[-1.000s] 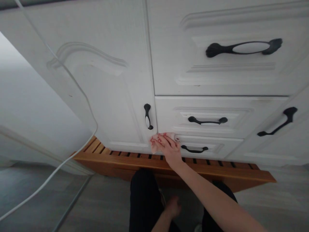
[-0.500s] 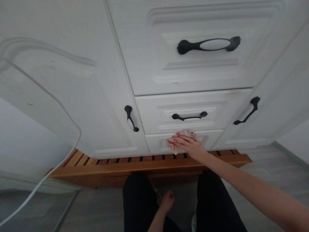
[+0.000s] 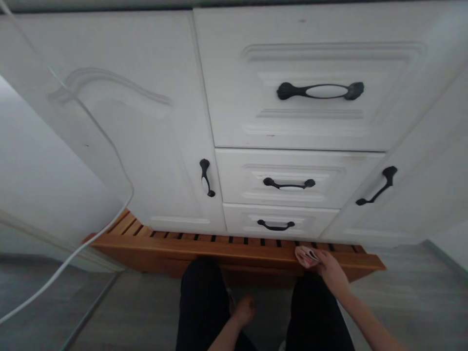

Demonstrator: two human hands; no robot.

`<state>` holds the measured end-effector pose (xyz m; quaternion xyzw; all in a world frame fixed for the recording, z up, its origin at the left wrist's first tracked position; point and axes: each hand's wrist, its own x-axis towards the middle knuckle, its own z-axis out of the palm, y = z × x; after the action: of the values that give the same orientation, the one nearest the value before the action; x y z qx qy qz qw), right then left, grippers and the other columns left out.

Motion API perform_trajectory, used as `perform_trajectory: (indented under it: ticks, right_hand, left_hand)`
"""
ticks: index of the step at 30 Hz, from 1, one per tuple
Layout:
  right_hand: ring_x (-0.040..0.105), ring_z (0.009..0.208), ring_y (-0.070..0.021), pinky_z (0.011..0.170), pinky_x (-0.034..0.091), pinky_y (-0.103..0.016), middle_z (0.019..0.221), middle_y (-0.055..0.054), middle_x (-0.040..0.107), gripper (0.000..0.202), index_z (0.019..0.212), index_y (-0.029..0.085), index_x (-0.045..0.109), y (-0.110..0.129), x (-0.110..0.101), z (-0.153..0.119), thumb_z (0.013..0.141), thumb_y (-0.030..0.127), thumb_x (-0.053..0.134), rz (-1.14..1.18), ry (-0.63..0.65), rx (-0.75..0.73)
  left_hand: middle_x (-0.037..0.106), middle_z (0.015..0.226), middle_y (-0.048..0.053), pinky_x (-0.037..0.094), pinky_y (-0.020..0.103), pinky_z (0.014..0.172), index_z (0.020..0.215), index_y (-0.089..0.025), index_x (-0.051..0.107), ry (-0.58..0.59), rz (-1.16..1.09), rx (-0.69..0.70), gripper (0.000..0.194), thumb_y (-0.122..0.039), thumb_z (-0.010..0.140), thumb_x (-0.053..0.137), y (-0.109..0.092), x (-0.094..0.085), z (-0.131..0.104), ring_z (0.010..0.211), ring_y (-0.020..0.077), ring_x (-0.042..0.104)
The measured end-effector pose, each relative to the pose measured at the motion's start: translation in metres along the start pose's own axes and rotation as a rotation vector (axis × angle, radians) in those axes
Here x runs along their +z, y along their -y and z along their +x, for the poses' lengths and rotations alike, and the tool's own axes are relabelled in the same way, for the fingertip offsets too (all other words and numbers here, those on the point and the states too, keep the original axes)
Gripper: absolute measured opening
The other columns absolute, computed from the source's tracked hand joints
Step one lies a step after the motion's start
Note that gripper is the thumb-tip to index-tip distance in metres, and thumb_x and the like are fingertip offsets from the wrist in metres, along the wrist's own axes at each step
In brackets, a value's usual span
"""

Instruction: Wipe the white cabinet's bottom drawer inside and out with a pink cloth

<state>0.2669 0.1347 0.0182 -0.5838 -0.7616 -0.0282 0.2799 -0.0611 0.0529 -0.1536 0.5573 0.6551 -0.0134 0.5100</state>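
A folded pink cloth point(image 3: 306, 257) is gripped in the fingers of my right hand point(image 3: 332, 273), over the front rail of the slatted wooden bench point(image 3: 175, 245) and just above my right knee. Low between my knees, my left hand point(image 3: 245, 311) is curled closed; whatever it may hold is too dark to make out. Facing me is a white cabinet point(image 3: 252, 134) with a stack of drawers. The bottom drawer's black handle point(image 3: 276, 225) shows in full, up and left of the cloth.
A white cable point(image 3: 76, 253) hangs in front of the cabinet's left door and runs down to the lower left. Black handles stick out from the left door point(image 3: 206, 178), the right door point(image 3: 378, 186) and the upper drawers. My legs point(image 3: 203, 297) are against the bench.
My right hand has drawn the cloth off the bottom drawer front, down and right to the bench's front edge, uncovering the drawer handle. The view has tilted up slightly; my left hand stays low.
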Motion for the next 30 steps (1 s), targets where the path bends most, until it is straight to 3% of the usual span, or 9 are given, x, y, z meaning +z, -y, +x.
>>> perform_trajectory:
  ticks: [4,8,10,12,16,20,23,26,30]
  right_hand:
    - [0.065,0.105,-0.0213,0.091,0.057,-0.038,0.117,-0.006,0.062,0.061,0.128,0.034,0.066,0.079,0.002,0.019,0.081,0.006,0.04,0.274,0.074,-0.036]
    - [0.058,0.111,-0.0233,0.094,0.051,-0.043,0.123,-0.008,0.058,0.062,0.138,0.039,0.058,0.174,-0.018,0.09,0.089,0.005,0.041,0.179,-0.247,-0.247]
    - [0.056,0.112,-0.0223,0.096,0.047,-0.042,0.119,-0.006,0.059,0.056,0.137,0.044,0.057,0.208,-0.012,0.127,0.094,0.01,0.05,0.117,-0.418,-0.288]
    - [0.055,0.11,-0.022,0.098,0.043,-0.042,0.116,-0.004,0.062,0.054,0.139,0.047,0.054,0.228,0.007,0.153,0.095,0.015,0.056,0.055,-0.441,-0.301]
    - [0.055,0.102,-0.0214,0.099,0.038,-0.044,0.115,-0.001,0.069,0.055,0.144,0.051,0.046,0.24,0.062,0.168,0.098,0.022,0.054,-0.016,-0.286,-0.378]
    - [0.056,0.102,-0.0208,0.092,0.038,-0.042,0.12,0.0,0.07,0.053,0.145,0.048,0.046,0.231,0.096,0.146,0.099,0.021,0.051,-0.01,-0.119,-0.427]
    - [0.058,0.099,-0.0194,0.086,0.04,-0.038,0.117,0.001,0.072,0.038,0.129,0.042,0.062,0.218,0.109,0.122,0.098,0.022,0.055,0.014,0.028,-0.484]
    - [0.059,0.096,-0.0197,0.084,0.041,-0.036,0.106,0.001,0.073,0.022,0.105,0.035,0.074,0.212,0.113,0.102,0.093,0.021,0.063,0.011,0.068,-0.463]
    - [0.057,0.104,-0.0221,0.089,0.042,-0.038,0.105,-0.002,0.07,0.022,0.11,0.037,0.073,0.226,0.106,0.103,0.093,0.026,0.063,0.032,0.021,-0.397]
  left_hand:
    - [0.066,0.119,0.006,0.048,0.047,0.102,0.112,-0.017,0.064,0.002,-0.006,-0.012,0.026,-0.03,0.09,0.067,-0.002,0.003,-0.002,0.113,0.0215,0.061]
    - [0.065,0.122,0.006,0.047,0.047,0.104,0.114,-0.017,0.064,-0.001,-0.009,-0.009,0.027,-0.03,0.091,0.066,-0.003,0.001,-0.002,0.115,0.0216,0.061]
    - [0.066,0.12,0.006,0.048,0.046,0.102,0.113,-0.017,0.064,-0.003,-0.008,-0.002,0.025,-0.031,0.092,0.063,-0.004,-0.001,-0.002,0.112,0.0211,0.061]
    - [0.066,0.118,0.006,0.048,0.044,0.101,0.112,-0.017,0.064,-0.007,-0.009,0.016,0.024,-0.03,0.093,0.062,-0.005,-0.004,-0.003,0.111,0.0205,0.062]
    - [0.066,0.12,0.006,0.046,0.041,0.101,0.114,-0.016,0.063,-0.012,-0.032,0.053,0.023,-0.023,0.093,0.059,-0.004,-0.006,-0.003,0.112,0.0193,0.061]
    - [0.066,0.121,0.007,0.046,0.039,0.1,0.118,-0.016,0.062,-0.009,-0.061,0.061,0.028,-0.018,0.091,0.057,-0.002,-0.005,-0.001,0.111,0.0187,0.061]
    - [0.067,0.12,0.007,0.046,0.037,0.098,0.117,-0.015,0.062,-0.004,-0.074,0.065,0.029,-0.015,0.089,0.055,-0.004,-0.005,0.001,0.11,0.0184,0.062]
    - [0.067,0.119,0.008,0.045,0.036,0.097,0.115,-0.015,0.062,-0.008,-0.082,0.069,0.029,-0.013,0.088,0.053,-0.006,-0.004,0.002,0.109,0.0184,0.061]
    - [0.066,0.12,0.008,0.044,0.035,0.097,0.116,-0.015,0.062,0.007,-0.085,0.069,0.03,-0.013,0.087,0.054,-0.008,-0.003,0.002,0.109,0.0189,0.061]
